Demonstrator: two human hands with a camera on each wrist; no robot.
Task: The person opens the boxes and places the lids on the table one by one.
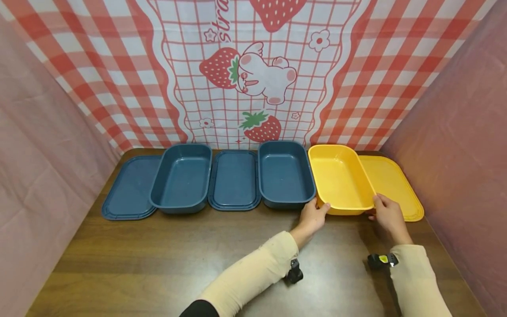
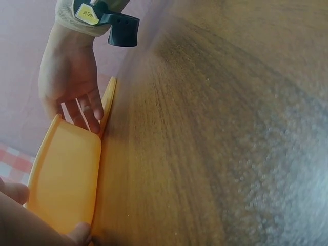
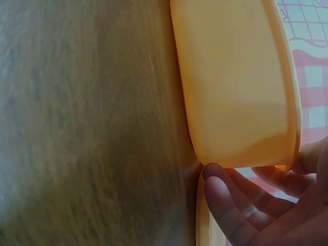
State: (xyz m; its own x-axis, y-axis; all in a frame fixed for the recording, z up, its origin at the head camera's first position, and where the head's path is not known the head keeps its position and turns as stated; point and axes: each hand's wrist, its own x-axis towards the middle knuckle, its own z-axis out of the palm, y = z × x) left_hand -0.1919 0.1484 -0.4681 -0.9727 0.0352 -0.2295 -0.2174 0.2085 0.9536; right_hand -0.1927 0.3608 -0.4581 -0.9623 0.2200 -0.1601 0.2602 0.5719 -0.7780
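A yellow rectangular plastic container (image 1: 341,178) stands upright, its inside bare. My left hand (image 1: 311,219) holds its near left corner, thumb at the front wall and fingers toward the left side. At the near right corner, my right hand (image 1: 391,219) grips it; in the right wrist view the thumb is at the rim and the fingertips (image 3: 218,189) lie against the outer wall. Right of the container lies a flat yellow lid (image 1: 392,185), partly hidden by the container and my right hand. A blue container (image 1: 286,178) stands close against the yellow one's left side.
Farther left along the back of the wooden table (image 1: 158,264) are a blue lid (image 1: 234,178), another blue container (image 1: 184,180) and a second blue lid (image 1: 130,187). A strawberry-print cloth (image 1: 253,88) hangs behind, with pink cloth (image 1: 463,132) at both sides.
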